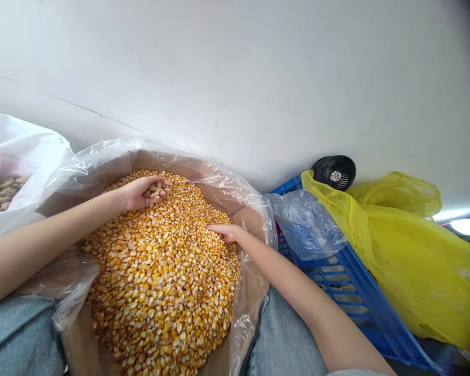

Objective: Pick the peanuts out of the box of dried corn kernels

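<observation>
Left grip point(143, 194): palm up, half curled, a few tan ridged unshelled peanuts point(152, 191) held loosely; if tilted, they could be dropped among the loose yellow-and-white dried corn kernels point(168, 282). Right grip point(225, 231): partly straightened, kernels touched; whether anything is pinched cannot be told.

Around, left to right: a heap of similar peanuts point(2, 194) is held in a white sheet-like sack point(31, 138); cross-spill looks possible if its edge is pressed down by the bare left forearm point(62, 227). Corn is contained in an open-topped brown container lined with clear plastic point(254, 216); if the rim is dragged down, kernels could be let out. Beside it, a blue slatted plastic crate point(354, 292): flicked kernels could be lost there.
</observation>
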A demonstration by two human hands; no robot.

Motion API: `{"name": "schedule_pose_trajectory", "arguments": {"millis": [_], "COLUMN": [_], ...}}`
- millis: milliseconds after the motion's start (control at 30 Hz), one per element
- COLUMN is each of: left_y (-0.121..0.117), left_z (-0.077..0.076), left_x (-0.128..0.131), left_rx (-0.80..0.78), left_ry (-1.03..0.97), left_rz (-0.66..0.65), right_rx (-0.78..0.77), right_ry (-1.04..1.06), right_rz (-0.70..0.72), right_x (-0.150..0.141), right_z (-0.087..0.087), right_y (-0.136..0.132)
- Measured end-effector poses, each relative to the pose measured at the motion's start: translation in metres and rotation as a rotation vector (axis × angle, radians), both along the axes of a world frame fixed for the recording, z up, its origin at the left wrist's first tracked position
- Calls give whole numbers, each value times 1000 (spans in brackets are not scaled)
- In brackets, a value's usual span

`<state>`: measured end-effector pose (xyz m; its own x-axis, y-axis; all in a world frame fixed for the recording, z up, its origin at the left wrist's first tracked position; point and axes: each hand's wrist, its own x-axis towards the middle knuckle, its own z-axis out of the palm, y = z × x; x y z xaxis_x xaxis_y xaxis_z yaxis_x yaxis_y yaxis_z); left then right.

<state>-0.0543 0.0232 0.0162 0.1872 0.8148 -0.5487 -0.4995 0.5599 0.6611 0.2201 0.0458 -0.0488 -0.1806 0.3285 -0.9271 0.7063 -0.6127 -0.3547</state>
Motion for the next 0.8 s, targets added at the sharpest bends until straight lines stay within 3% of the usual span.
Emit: {"name": "schedule_pose_trajectory", "arguments": {"millis": [167,300,533,600,667,800], "left_y": [1,2,2,2,2,2], "left_z": [0,2,3,1,0,-2], "left_x": [-3,-5,-5,-4,-4,-3], "left_rx": [-4,13,13,14,13,2], "left_ry": [0,-54,-42,-45,-42,-11], "left_rz": [8,28,59,57,57,52], "right_rx": [-32,-43,-141,-139,-71,253], "right_ry": [355,609,825,776,616,53], "right_rz": [-90,-111,154,271,345,230], "right_x": [-31,-38,-28,-26,-24,-15], "right_z": [33,65,110,117,113,75], "right_y": [-3,-3,0,3,9,30]}}
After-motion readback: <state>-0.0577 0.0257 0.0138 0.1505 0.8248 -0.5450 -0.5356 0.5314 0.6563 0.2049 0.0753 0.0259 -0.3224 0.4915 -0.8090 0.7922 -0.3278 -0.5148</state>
